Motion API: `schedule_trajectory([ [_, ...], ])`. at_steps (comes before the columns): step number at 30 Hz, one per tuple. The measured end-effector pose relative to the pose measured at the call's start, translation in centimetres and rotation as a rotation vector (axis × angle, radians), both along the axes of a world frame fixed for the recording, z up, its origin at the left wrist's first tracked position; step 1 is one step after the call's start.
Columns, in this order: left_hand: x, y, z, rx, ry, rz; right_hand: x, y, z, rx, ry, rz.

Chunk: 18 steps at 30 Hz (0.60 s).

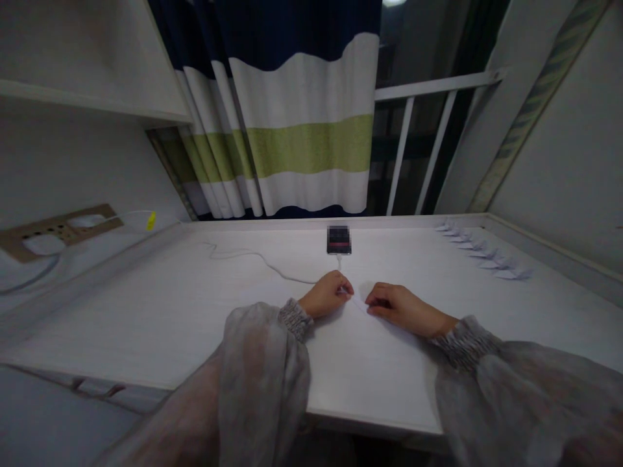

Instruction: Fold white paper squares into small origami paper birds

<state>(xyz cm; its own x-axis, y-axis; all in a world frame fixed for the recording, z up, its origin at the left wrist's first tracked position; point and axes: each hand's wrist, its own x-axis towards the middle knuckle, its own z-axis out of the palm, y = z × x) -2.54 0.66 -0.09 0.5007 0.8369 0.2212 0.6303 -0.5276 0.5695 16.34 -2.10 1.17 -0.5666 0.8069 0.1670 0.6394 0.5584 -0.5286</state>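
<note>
Between my hands, just above the white desk, is a small piece of white folded paper [359, 303]. My left hand [327, 294] pinches its left end with thumb and fingers. At its right end, my right hand [405, 307] grips it in the same way, fingers bent and pressed together. The paper blends with the desk, so its exact folds cannot be made out. A phone [339, 240] with a blurred screen lies beyond my hands, and a white cable [277, 272] runs from it leftward behind my left hand.
A row of several white folded paper cranes [481, 251] stands at the back right of the desk [233, 285]. On the left wall is a power strip [61, 230] with plugs. A curtain [306, 143] and a window railing [438, 85] are behind the desk.
</note>
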Motion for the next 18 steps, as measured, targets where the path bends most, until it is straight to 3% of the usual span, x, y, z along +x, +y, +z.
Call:
schedule_trajectory([
  [8, 0.5, -0.3, 0.2, 0.097, 0.061, -0.007, -1.3, -1.1, 0.0, 0.037, -0.086, -0.039],
  [16, 1.2, -0.5, -0.2, 0.143, 0.106, 0.048, -1.6, -1.3, -0.2, 0.056, -0.054, 0.131],
  [18, 1.4, -0.6, -0.3, 0.154, 0.115, 0.041, -1.3, -1.0, -0.1, 0.039, -0.015, 0.115],
])
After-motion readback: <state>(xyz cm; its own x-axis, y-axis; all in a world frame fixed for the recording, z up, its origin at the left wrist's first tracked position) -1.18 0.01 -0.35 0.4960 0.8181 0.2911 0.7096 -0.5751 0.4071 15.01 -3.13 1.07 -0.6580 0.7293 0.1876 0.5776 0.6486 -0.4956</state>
